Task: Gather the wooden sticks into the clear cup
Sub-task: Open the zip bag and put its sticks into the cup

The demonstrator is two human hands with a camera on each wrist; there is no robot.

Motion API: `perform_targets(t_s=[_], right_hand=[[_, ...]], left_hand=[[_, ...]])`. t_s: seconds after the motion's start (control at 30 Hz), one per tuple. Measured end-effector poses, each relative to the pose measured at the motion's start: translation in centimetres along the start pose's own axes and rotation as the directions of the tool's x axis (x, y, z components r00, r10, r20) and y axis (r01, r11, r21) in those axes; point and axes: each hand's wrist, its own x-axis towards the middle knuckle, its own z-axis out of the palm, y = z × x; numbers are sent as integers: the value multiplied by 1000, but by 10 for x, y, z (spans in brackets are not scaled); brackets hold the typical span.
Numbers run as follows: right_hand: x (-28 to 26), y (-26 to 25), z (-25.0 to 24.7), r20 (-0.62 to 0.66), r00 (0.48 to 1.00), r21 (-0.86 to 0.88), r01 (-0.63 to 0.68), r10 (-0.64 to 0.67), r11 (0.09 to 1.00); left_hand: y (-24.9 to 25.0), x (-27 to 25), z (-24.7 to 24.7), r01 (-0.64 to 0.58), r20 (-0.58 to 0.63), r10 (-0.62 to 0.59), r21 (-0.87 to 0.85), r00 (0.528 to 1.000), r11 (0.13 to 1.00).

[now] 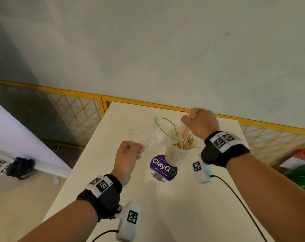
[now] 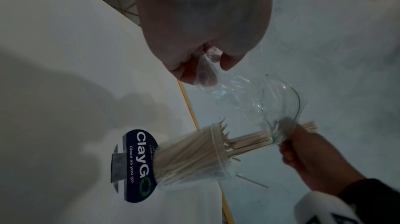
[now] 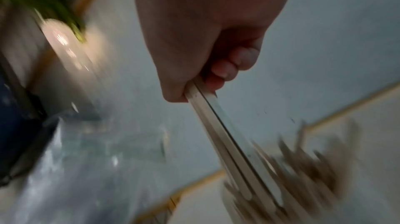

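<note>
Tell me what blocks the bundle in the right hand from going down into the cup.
Only the sticks already in the cup: they crowd its mouth under the bundle held by the right hand. The bag, pinched by the left hand, sits off to the side.

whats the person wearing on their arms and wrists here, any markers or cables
Both forearms are bare, with no sleeves. Each wrist carries a wide black band: left wrist band, right wrist band. Both bands hold white blocks printed with black square code markers. A white camera pod with another marker hangs below the left wrist, another white pod below the right, each trailing a thin black cable.
</note>
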Motion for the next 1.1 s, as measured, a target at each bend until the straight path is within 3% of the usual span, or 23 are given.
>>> perform_targets(t_s=[0.2,0.33,0.47,0.53,0.6,0.67,0.73,0.77,0.87,1.0,1.1], right_hand=[[-4,20,51,285,958,-362,76,33,929],[-1,31,64,387,912,-522,96,135,847],[9,23,47,482,853,-310,-48,200,950],[9,13,30,453,867,-257,-97,208,961],[7,4,13,379,912,-235,-67,155,970],[3,-7,-1,268,963,26,3,-9,1000],[-6,-25,-10,149,978,367,81,-144,927],[-9,-33,-11,134,976,457,94,-173,885],[-20,-46,-2,227,948,402,117,-222,908],[-32,-41,9,214,976,284,-19,-44,959],[-36,-35,6,249,967,235,-103,42,966]], left_hand=[[-3,8,-9,27,72,-25,-22,997,999],[-4,12,-9,54,119,-48,-50,992,997],[-6,11,-6,31,186,-23,-41,982,999],[-6,10,-4,22,206,-15,-33,979,999],[-4,9,-2,17,211,-11,-27,977,1000],[-2,7,0,9,215,-7,-9,977,1000],[-1,4,2,-4,217,5,-4,976,1000],[0,1,3,-14,222,16,-11,975,1000],[7,-9,5,-37,274,50,-52,960,998],[14,-22,3,-50,364,68,-59,929,997],[15,-29,-3,-45,391,62,-53,918,998]])
